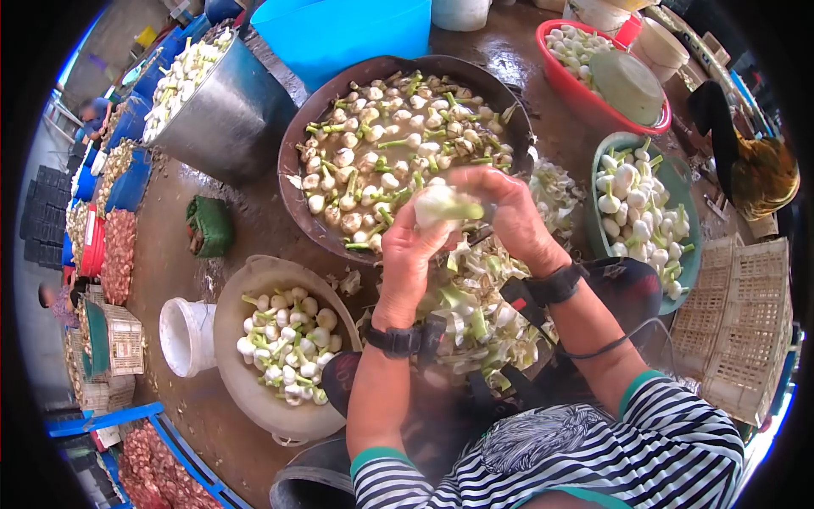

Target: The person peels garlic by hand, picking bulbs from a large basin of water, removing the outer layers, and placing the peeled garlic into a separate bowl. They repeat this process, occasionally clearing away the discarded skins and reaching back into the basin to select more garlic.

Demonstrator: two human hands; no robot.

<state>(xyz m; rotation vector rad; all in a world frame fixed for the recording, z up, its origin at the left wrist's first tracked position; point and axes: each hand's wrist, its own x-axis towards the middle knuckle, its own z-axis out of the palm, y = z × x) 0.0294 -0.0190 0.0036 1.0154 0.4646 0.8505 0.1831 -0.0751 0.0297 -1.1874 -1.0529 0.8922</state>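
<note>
A white garlic bulb with a short green stem (pixel 437 205) is held over the near edge of a wide brown basin (pixel 292 191). My left hand (pixel 413 250) grips the bulb from the left, thumb and fingers around it. Beside the stem, my right hand (pixel 509 212) has its fingers curled, blurred at the tips; what they pinch, if anything, is hidden. Many unpeeled bulbs (pixel 343 157) float in the basin's murky water. Below my hands lies a heap of peeled skins and leaves (pixel 483 297).
A beige basin (pixel 233 339) of white bulbs stands at left, a green basin (pixel 691 246) at right. A white bucket (pixel 188 337), green bag (pixel 209 226), large grey tub (pixel 229 119), blue tub (pixel 343 34), red basin (pixel 560 81) and wicker baskets (pixel 738 322) surround them. People (pixel 61 297) are far left.
</note>
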